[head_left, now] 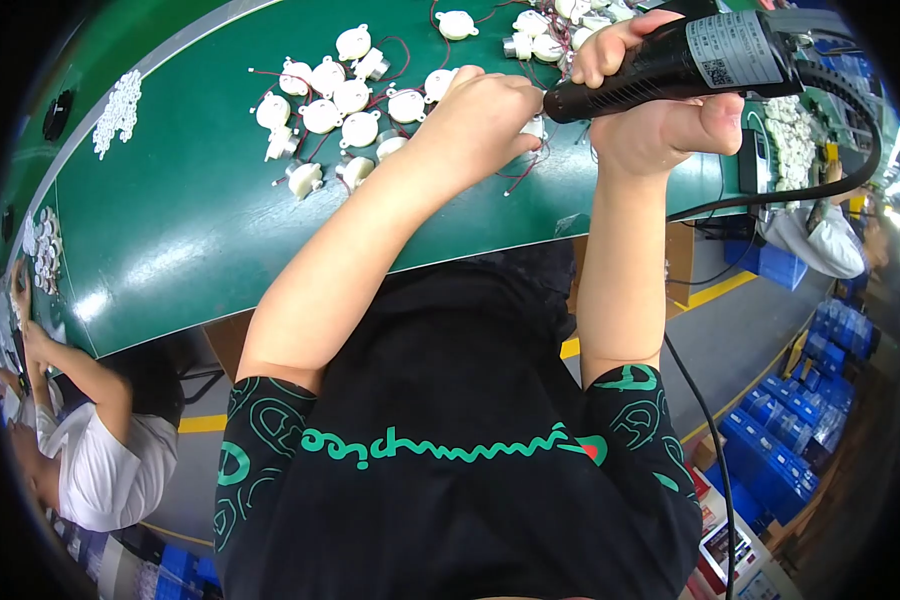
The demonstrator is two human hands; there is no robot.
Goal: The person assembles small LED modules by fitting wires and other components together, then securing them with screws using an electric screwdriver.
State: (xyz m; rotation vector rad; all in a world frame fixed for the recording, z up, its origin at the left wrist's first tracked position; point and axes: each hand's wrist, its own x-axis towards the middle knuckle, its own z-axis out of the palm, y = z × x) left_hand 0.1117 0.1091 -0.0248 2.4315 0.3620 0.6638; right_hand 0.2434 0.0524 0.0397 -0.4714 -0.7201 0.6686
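My right hand [635, 130] grips a black electric screwdriver [650, 72] with a silver label, held nearly level and pointing left. Its tip end reaches the fingers of my left hand [480, 120], which are closed in a pinch. Just below the tip, a bit of a white round part [535, 127] shows at my left fingertips, with red wires hanging under it; most of it is hidden. Left of that hand, several white round wired housings [351, 96] with small side lugs lie on the green table [190, 220].
More white housings [548, 46] are piled beyond the screwdriver. Small white pieces [120, 110] lie at the far left, and a white heap [790, 140] lies at the right. The black cable [860, 170] loops at the right. A co-worker [110, 440] sits at the left; blue crates [770, 450] stand at the right.
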